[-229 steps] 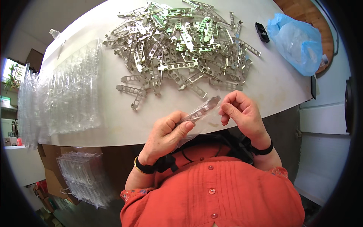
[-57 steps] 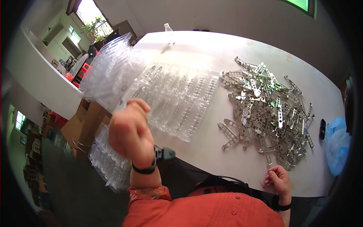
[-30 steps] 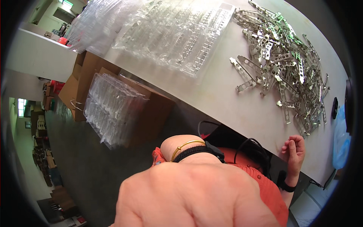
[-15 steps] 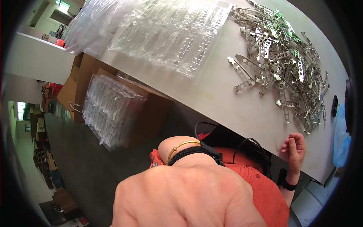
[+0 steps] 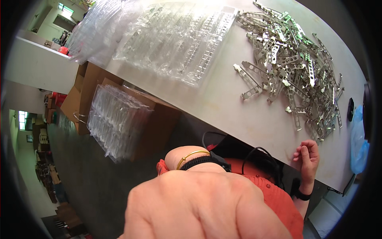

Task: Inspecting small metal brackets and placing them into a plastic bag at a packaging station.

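My left hand is raised very close to the camera, its back filling the lower middle; its fingers are hidden past the lower edge. A gold bracelet and a black band circle that wrist. At the table's near edge on the right, my right hand has its fingers loosely curled, with the thumb against them and nothing visible inside. Beyond it on the table lies a heap of perforated metal brackets. Clear plastic blister trays lie to the left of the heap.
Below the table's left edge stands an open cardboard box with a stack of clear trays. Clear plastic sheeting covers the table's far left corner. A blue plastic bag and a small black object are at the right.
The view has shifted slightly, so the brackets sit a little farther left. My left hand appears slightly farther right and lower. My right hand stays at the table edge.
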A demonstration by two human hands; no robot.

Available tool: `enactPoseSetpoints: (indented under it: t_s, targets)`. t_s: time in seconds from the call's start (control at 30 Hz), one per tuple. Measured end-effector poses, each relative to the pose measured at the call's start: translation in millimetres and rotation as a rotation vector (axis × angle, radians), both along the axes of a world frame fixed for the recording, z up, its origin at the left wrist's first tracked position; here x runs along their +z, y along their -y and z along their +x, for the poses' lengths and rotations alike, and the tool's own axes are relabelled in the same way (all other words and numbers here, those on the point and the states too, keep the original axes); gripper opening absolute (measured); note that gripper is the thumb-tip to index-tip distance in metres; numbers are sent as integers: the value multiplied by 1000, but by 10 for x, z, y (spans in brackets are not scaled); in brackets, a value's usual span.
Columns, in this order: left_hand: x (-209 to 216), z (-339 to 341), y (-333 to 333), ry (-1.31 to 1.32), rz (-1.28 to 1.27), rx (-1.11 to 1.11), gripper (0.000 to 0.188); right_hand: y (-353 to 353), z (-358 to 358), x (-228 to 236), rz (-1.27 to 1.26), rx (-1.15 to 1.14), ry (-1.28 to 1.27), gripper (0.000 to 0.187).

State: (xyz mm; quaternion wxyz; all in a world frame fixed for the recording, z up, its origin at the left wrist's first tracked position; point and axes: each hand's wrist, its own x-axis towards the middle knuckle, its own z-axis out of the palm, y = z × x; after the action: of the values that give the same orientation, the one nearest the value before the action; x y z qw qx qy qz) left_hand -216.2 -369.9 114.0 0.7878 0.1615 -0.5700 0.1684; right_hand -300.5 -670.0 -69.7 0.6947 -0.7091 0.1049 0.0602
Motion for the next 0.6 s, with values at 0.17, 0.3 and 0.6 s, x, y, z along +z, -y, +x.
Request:
enactPoseSetpoints:
  t_s: [0.17,0.3,0.6]
  targets:
    - [11,-56,40,-12,36,-1,48,9,6,10,13,8,11,14]
    - [-25,15,62,-7,58,-14,47,15,13,-7,14,12,9,15]
    - [16,-29,-72,-1,106,-24,46,28,-2,-2,14,13,3,15]
